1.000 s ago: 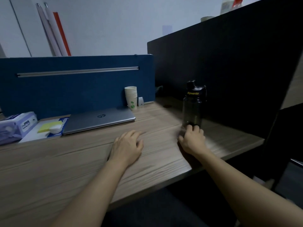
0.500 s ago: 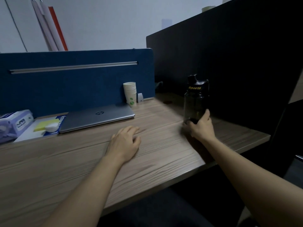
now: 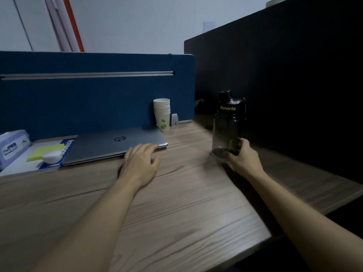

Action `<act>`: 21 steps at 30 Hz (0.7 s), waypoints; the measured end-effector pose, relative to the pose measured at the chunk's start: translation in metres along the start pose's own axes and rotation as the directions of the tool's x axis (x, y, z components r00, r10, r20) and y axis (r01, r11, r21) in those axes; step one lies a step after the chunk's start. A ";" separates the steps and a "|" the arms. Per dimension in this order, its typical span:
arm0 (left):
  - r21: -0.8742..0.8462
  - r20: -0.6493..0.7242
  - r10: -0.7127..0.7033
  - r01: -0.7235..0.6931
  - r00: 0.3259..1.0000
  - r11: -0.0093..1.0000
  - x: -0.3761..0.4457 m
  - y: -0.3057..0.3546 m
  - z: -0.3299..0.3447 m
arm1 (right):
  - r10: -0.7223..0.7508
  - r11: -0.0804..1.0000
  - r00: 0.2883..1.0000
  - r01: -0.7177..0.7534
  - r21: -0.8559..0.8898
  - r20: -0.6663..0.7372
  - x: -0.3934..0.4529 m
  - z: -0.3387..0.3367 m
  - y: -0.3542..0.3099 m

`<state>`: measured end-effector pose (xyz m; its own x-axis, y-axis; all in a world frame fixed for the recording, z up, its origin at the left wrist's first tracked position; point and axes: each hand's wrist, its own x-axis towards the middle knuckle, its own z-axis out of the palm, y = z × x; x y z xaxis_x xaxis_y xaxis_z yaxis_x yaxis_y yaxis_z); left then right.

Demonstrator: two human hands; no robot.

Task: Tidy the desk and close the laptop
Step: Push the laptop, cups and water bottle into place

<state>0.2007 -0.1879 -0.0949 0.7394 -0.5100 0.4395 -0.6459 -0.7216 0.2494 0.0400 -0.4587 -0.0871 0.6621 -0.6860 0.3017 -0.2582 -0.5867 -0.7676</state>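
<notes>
A grey laptop (image 3: 110, 146) lies with its lid down against the blue partition. My left hand (image 3: 140, 161) rests flat on the wooden desk (image 3: 176, 213), palm down, its fingertips touching the laptop's front right corner. A dark sports bottle (image 3: 227, 124) with a black cap stands upright at the right. My right hand (image 3: 242, 159) is wrapped around its base. A stack of paper cups (image 3: 162, 114) stands behind the laptop's right end.
At the left lie a tissue box (image 3: 11, 146), a notebook (image 3: 66, 148) with a yellow sticky pad (image 3: 46, 152) and a small white lid (image 3: 52, 156). A blue partition (image 3: 88, 99) bounds the back, a black panel (image 3: 284, 85) the right.
My right hand moved from the desk in front of the bottle to grip its base. My left hand slid forward until its fingers reached the laptop's corner.
</notes>
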 end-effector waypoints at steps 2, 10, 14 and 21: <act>0.001 0.001 -0.011 0.011 1.000 1.000 0.009 -0.004 0.003 | 0.000 1.000 1.000 0.000 -0.005 -0.006 0.008 0.015 -0.007; -0.023 0.005 0.003 -0.003 1.000 1.000 0.040 -0.020 0.016 | -0.055 0.999 0.998 0.055 0.000 0.028 0.038 0.071 -0.034; -0.030 -0.010 0.009 -0.009 1.000 0.999 0.058 -0.030 0.021 | -0.062 0.998 0.998 0.062 0.019 0.031 0.054 0.094 -0.043; 0.040 0.000 -0.037 0.037 0.999 0.999 0.087 -0.045 0.027 | -0.085 0.996 0.996 0.085 -0.020 0.005 0.091 0.126 -0.052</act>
<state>0.2988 -0.2124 -0.0909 0.7628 -0.4833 0.4296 -0.6102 -0.7580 0.2305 0.2028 -0.4368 -0.0915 0.6853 -0.6312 0.3631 -0.2148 -0.6517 -0.7275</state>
